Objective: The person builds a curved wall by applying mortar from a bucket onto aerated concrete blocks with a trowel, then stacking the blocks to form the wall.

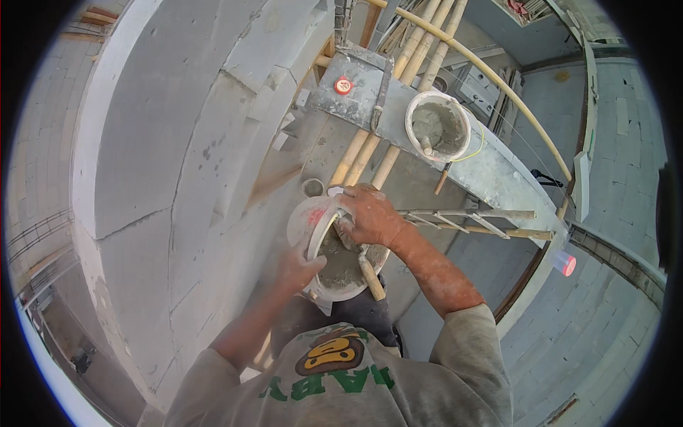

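A white bucket [340,294] of wet grey mortar [333,265] is tilted in front of my body, close to my legs. My right hand [371,215] is closed over its far rim, fingers curled down. On the near left side of the same rim, my left hand [300,269] grips with the thumb on top; it is slightly blurred. A trowel lies in the bucket, its wooden handle [372,277] sticking out over the near right rim. Its blade is partly sunk in mortar below my right hand.
A wall of grey blocks [192,142] rises on the left. Ahead, a grey plank [405,114] carries a second mortar bucket [409,122], a red round cap [343,86] and a long flat tool [383,92]. Bamboo poles [363,156] cross beneath it. A ladder-like metal frame [491,213] extends right.
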Demonstrator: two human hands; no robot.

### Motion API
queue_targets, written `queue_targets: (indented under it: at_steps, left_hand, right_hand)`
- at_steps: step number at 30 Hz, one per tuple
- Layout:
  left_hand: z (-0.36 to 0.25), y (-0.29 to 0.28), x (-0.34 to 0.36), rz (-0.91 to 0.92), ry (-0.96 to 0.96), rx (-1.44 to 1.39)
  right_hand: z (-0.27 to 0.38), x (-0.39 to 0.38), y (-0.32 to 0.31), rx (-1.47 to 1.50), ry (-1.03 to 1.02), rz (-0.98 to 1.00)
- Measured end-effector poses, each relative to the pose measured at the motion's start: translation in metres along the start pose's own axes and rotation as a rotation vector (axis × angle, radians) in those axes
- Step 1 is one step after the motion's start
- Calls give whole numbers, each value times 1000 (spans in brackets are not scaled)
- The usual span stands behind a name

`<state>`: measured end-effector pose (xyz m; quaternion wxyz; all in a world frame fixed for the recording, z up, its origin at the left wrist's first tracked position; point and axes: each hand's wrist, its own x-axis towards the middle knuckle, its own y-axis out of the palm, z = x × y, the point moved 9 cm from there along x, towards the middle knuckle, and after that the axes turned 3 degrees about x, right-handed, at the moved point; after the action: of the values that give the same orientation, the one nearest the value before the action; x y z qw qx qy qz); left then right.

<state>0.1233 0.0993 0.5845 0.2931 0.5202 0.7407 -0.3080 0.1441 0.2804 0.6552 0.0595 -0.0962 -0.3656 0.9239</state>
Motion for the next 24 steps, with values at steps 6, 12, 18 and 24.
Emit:
queue_targets:
  at_steps: [6,12,18,24]
  left_hand:
    - [-67,71,83,106,188,481]
    - [-50,78,174,155,139,237]
    - [30,-18,212,-129,3,347]
    - [223,-81,278,-225,-455,169]
  right_hand:
    - [-102,-81,-35,50,386,462]
    - [-159,-204,-96,-122,658,346]
    - [-215,-248,-214,-296,984,274]
    - [-432,-315,-231,-462,1173,124]
